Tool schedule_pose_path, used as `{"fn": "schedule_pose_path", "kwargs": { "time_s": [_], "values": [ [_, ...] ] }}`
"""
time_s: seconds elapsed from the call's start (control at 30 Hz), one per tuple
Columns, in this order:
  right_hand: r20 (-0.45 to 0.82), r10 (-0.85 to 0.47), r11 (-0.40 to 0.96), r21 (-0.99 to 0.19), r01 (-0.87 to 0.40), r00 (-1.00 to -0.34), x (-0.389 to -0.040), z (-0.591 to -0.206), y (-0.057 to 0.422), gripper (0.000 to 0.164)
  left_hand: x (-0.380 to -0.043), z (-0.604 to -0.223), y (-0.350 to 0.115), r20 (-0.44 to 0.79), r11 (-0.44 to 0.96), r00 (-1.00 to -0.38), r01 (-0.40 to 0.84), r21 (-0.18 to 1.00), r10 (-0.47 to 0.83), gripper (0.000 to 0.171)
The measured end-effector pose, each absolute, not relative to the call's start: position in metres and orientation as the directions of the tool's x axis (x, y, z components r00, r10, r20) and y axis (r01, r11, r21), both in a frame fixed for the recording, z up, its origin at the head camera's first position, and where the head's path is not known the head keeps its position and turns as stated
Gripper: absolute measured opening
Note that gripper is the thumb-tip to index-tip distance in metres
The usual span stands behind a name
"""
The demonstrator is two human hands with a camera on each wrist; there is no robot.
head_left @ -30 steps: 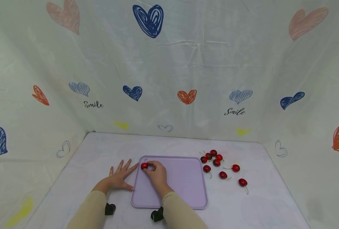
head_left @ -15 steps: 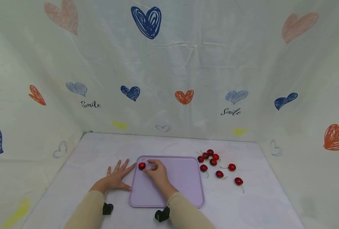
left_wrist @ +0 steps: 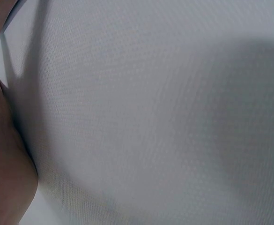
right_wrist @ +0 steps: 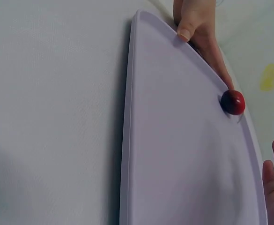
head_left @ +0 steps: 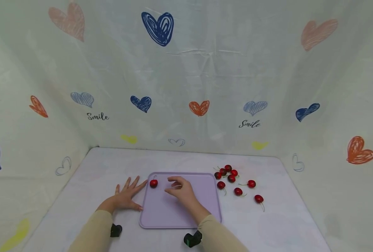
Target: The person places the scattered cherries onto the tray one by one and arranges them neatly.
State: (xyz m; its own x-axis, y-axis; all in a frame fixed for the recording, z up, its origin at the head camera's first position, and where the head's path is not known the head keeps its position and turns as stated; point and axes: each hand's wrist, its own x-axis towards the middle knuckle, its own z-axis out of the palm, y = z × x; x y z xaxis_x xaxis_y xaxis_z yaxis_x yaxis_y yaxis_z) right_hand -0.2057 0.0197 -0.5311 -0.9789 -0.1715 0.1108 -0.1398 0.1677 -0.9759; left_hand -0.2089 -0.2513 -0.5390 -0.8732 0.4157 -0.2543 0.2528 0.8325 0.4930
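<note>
A lilac tray (head_left: 167, 211) lies on the white tabletop. Near its far left corner sits one red cherry (head_left: 153, 183) with its stem up; the right wrist view shows this cherry (right_wrist: 233, 102) close to the tray's rim. My left hand (head_left: 125, 198) rests beside the tray with fingers spread, thumb and index finger touching its left edge. Over the tray's middle is my right hand (head_left: 182, 190), thumb and fingers apart and loosely bent, holding nothing. Only a strip of my left hand (left_wrist: 8, 154) shows in the left wrist view.
Several dark red cherries (head_left: 231, 179) with stems lie to the right of the tray, most in a cluster, with one cherry (head_left: 259, 199) farther out. A white curtain (head_left: 186, 70) printed with hearts hangs behind the table. Dark wrist camera mounts (head_left: 192, 239) hang by the sleeves.
My right hand has let go of the cherry at the tray's far left corner and moved right, away from it. The left hand has stayed at the tray's edge. The head view has shifted slightly.
</note>
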Motion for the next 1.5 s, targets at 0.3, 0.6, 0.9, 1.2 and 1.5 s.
{"fn": "schedule_pose_path", "kwargs": {
  "time_s": [0.3,0.6,0.9,1.2,1.5],
  "values": [
    [0.134,-0.204,0.182,-0.968,-0.173,-0.97,-0.197,-0.513,0.057,0.038,-0.21,-0.536,-0.254,-0.249,0.825,-0.872,0.255,0.504,0.422,0.108],
    [0.133,-0.193,0.225,-0.958,-0.176,-0.972,-0.177,-0.491,0.093,0.03,-0.213,-0.543,-0.259,-0.251,0.818,-0.871,0.246,0.52,0.422,0.108],
    [0.028,-0.092,0.239,-0.97,-0.049,-0.995,-0.177,-0.525,0.137,0.036,-0.213,-0.542,-0.258,-0.245,0.826,-0.874,0.255,0.503,0.42,0.109],
    [-0.031,0.024,0.273,-0.961,0.036,-0.999,-0.164,-0.535,0.179,0.035,-0.208,-0.538,-0.255,-0.244,0.819,-0.875,0.247,0.518,0.419,0.108],
    [-0.064,0.139,0.315,-0.943,0.106,-0.988,-0.15,-0.541,0.216,0.033,-0.207,-0.54,-0.253,-0.232,0.808,-0.872,0.259,0.53,0.432,0.108]
  ]
}}
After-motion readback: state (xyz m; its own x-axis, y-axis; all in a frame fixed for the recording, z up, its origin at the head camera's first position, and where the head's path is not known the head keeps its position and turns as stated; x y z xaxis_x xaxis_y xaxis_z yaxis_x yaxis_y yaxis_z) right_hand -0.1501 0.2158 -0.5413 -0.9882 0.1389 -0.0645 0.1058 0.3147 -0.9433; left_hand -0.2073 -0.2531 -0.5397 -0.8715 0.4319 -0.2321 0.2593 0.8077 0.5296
